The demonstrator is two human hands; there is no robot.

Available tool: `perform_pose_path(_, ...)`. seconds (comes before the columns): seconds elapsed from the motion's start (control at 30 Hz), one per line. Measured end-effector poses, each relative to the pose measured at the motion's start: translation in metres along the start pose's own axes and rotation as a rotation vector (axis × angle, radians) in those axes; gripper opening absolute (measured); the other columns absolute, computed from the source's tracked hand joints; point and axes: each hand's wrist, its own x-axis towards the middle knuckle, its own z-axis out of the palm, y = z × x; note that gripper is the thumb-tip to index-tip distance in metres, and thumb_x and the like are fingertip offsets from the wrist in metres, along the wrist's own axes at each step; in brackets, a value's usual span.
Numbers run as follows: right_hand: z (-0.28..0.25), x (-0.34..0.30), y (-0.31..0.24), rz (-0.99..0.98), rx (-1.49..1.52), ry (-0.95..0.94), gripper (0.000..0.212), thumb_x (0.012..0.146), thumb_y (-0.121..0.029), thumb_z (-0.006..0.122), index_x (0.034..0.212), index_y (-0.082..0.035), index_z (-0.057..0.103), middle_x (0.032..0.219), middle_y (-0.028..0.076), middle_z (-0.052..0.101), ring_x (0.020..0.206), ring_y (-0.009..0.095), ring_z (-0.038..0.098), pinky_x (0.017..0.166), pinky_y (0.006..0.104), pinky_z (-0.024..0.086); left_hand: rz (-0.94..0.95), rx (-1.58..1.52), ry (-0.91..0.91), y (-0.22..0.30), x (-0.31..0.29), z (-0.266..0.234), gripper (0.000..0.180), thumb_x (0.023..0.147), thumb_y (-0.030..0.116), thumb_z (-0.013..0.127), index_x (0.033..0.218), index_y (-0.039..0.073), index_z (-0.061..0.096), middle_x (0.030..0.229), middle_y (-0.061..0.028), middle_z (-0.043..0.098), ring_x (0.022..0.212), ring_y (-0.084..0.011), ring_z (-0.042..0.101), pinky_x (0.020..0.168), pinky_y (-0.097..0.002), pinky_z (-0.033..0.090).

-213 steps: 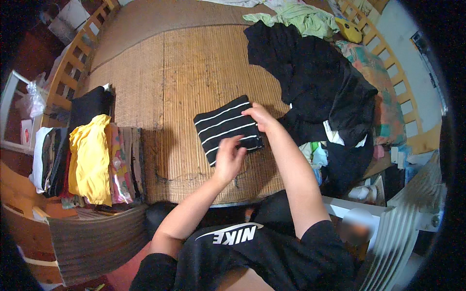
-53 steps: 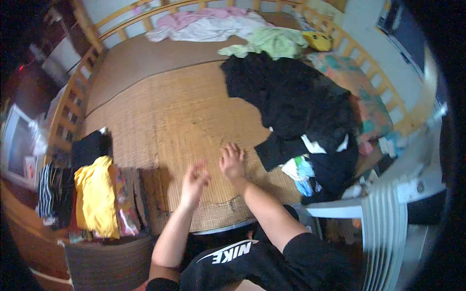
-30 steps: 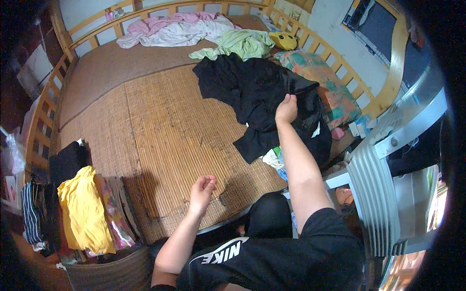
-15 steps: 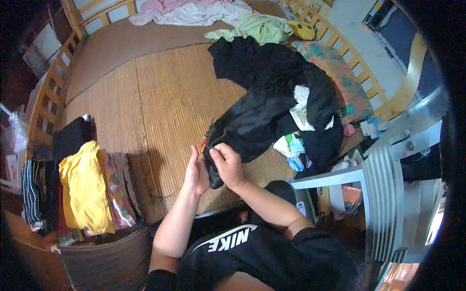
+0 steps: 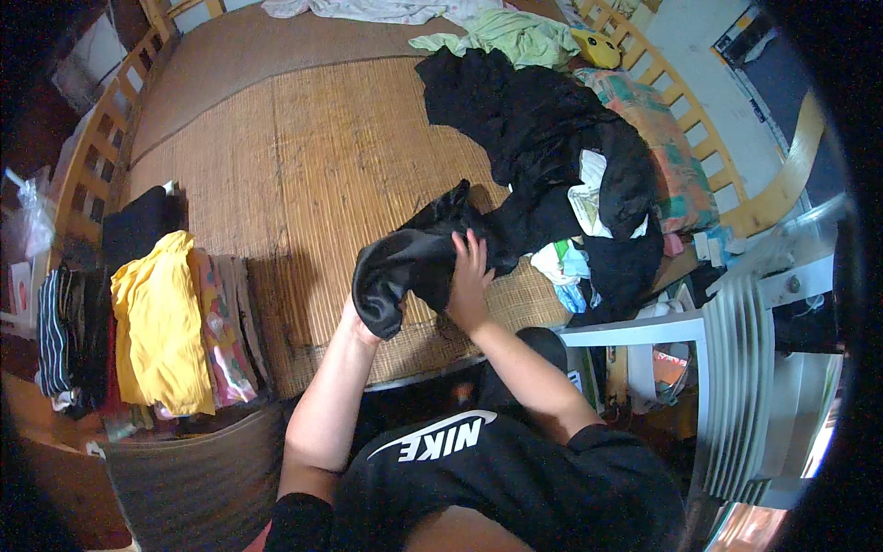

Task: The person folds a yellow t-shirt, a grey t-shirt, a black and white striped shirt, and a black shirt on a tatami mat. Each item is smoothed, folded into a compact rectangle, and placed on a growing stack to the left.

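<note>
A shiny black garment is bunched up in front of me over the woven mat. My left hand is under or inside its near left end, with the cloth covering the fingers; only the wrist and heel of the hand show. On the garment's right side lies my right hand, fingers stretched out and slightly apart against the fabric. Farther right, a heap of black clothes spreads over the mat, touching or joined to the garment; I cannot tell which. White cloth pokes out of that heap.
The woven mat covers a bed with wooden rails. Folded clothes stand at the near left, a yellow one among them. A patterned pillow and light green cloth lie at the far right. A white metal frame stands near right.
The garment's near end has been lifted and spread leftward over my left hand. My right hand has gone from gripping the cloth to lying stretched out on it, farther right. The view shifted slightly.
</note>
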Motion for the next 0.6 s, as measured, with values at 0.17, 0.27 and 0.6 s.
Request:
perform_pose_path(0.17,-0.004,0.063,0.015,0.078,0.588,-0.098,0.027,0.071,-0.003,0.051,0.097,-0.001,0.057,0.089,0.019,0.062,0.089,0.034,0.057,0.078,0.0382,0.043,0.238,-0.088,-0.081,0.033,-0.016,0.032,0.035,0.088,0.031,0.044,0.104,0.002,0.054,0.110,-0.0190,0.053,0.097,-0.0301,0.056,0.072,-0.0348,0.055)
perform_pose_path(0.27,-0.025,0.086,0.014,0.146,1.050,-0.306,0.028,0.072,-0.006,0.051,0.097,0.005,0.056,0.086,0.012,0.063,0.077,0.020,0.059,0.070,0.0294,0.045,0.476,0.003,0.120,0.051,-0.018,0.025,0.030,0.087,0.028,0.046,0.107,0.007,0.053,0.112,-0.0153,0.053,0.106,-0.0289,0.050,0.082,-0.0374,0.049)
perform_pose_path(0.6,-0.075,0.090,-0.025,-0.065,0.767,-0.819,0.029,0.073,-0.021,0.058,0.092,0.001,0.059,0.081,0.012,0.063,0.070,0.016,0.060,0.064,0.0301,0.047,1.137,2.103,0.216,-0.001,-0.014,0.055,0.075,0.057,0.011,0.077,0.120,0.008,0.038,0.125,-0.0143,0.037,0.117,-0.0322,0.035,0.099,-0.0448,0.023)
